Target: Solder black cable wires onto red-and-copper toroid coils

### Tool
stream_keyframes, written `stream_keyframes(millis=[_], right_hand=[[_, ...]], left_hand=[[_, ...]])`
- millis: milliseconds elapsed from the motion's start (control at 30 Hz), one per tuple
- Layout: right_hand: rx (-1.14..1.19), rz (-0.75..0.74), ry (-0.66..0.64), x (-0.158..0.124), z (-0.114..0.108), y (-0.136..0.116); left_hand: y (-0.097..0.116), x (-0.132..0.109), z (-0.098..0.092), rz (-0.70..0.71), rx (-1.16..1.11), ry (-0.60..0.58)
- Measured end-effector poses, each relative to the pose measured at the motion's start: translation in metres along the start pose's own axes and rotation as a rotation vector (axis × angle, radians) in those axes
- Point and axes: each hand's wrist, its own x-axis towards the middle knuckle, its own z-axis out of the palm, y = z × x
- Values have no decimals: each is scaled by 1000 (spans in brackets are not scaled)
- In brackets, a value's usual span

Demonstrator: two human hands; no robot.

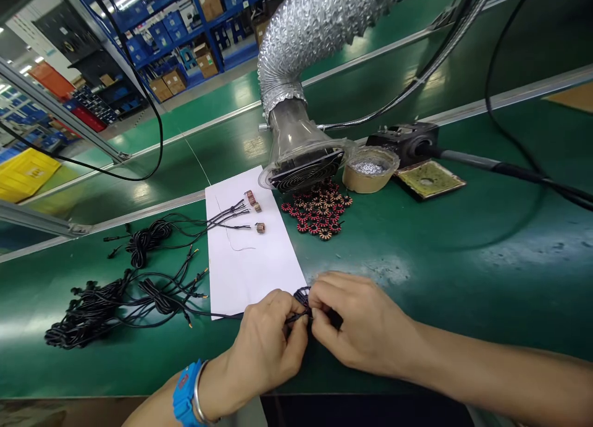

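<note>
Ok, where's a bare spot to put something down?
There's bare green mat right of the red rings, above the right hand. Black wires crowd the left, and the white paper holds more wires and little coils.

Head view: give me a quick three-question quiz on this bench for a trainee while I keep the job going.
1. True or false: the blue wristwatch is on the wrist of the left hand.
2. Multiple choice: what lies in a pile just right of the white paper sheet?
A. Yellow plastic bins
B. Ring-shaped wound coils
C. Cardboard boxes
3. Fill the gap: the black wire held by the left hand and the right hand runs back to the bundle of black wires on the ____ side of the sheet.

Key: 1 true; 2 B; 3 left.
</note>
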Motion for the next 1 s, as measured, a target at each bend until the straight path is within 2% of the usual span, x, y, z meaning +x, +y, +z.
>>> stream_keyframes(millis=[200,433,600,733,1000], right_hand=[[95,62,-236,4,-10,3],[64,32,-294,-1,-10,5],[67,-6,-277,-1,-8,5],[63,-19,-161,-2,1,4],[-41,-6,-19,-4,11,-2]], left_hand=[[1,4,0,-33,-25,-16],[0,5,0,9,-29,-3],[1,6,0,58,-13,11],[1,7,1,129,-15,2],[1,3,4,85,-23,4]])
